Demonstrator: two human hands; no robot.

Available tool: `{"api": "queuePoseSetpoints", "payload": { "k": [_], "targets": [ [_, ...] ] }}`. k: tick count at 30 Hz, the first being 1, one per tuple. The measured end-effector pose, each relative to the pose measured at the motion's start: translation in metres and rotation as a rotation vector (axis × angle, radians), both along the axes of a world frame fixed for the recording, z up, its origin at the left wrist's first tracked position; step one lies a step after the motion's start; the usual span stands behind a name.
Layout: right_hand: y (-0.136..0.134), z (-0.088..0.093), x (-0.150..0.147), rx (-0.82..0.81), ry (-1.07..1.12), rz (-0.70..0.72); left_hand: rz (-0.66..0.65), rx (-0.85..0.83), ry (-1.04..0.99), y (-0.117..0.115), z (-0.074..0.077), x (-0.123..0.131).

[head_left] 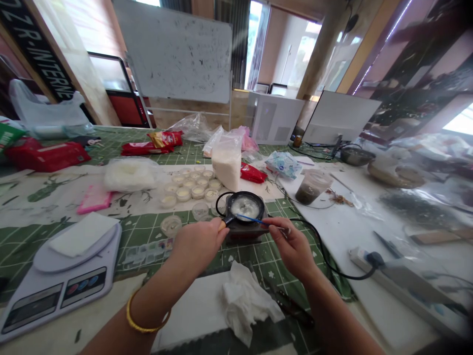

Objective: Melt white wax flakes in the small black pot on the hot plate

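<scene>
A small black frying pan rests on a dark hotplate in the middle of the table. Whitish, partly lumpy material lies in the pan. My left hand is closed around the pan's handle, whose light-coloured end shows by my fingers. In my right hand I pinch a thin blue stick, its far tip in the white material. Behind the pan stand several small clear cups with pale contents, and a bag of white granules.
A kitchen scale with a white sheet on it stands at left. Crumpled tissue lies in front of the hotplate. At right are a black cable, a power strip and a plastic cup with dark contents.
</scene>
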State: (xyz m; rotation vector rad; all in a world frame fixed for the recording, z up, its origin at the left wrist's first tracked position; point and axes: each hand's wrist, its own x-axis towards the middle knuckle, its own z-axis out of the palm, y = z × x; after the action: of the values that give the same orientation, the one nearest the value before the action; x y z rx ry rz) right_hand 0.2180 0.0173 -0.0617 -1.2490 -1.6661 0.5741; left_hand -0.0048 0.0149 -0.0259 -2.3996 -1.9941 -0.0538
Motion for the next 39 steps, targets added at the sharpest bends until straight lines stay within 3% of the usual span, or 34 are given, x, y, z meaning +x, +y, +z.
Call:
{"api": "queuePoseSetpoints", "payload": {
  "k": [4,8,13,17,22,26,31,35,39],
  "targets": [
    [0.001,-0.001,-0.001,0.076,-0.064,-0.189,-0.005,0.013,0.002,0.0,-0.001,0.0],
    [-0.001,-0.001,-0.002,0.129,-0.109,-0.023,-0.006,0.009,-0.009,0.0,0.0,-0.001],
    [-0.003,0.006,-0.001,0.161,-0.167,-0.167,-0.009,0.026,0.0,0.0,0.0,-0.001],
    [0.001,0.008,-0.007,0.142,-0.149,0.011,-0.001,0.004,-0.006,0.0,0.0,-0.001],
    [0.006,0.008,-0.008,0.162,-0.241,-0.151,-0.001,0.008,-0.003,0.0,0.0,-0.002],
    [0.004,0.013,-0.009,0.196,-0.258,-0.011,-0.001,0.013,-0.012,0.0,-0.001,-0.002],
    [0.012,0.03,-0.013,0.178,-0.393,-0.116,-0.004,0.021,-0.023,0.0,-0.002,-0.001],
    [0.021,0.044,-0.014,0.139,-0.457,0.022,-0.003,0.026,-0.024,-0.001,-0.001,-0.001],
    [0.024,0.048,-0.011,0.111,-0.464,-0.11,0.002,0.025,-0.023,-0.002,0.0,-0.001]
  ]
}}
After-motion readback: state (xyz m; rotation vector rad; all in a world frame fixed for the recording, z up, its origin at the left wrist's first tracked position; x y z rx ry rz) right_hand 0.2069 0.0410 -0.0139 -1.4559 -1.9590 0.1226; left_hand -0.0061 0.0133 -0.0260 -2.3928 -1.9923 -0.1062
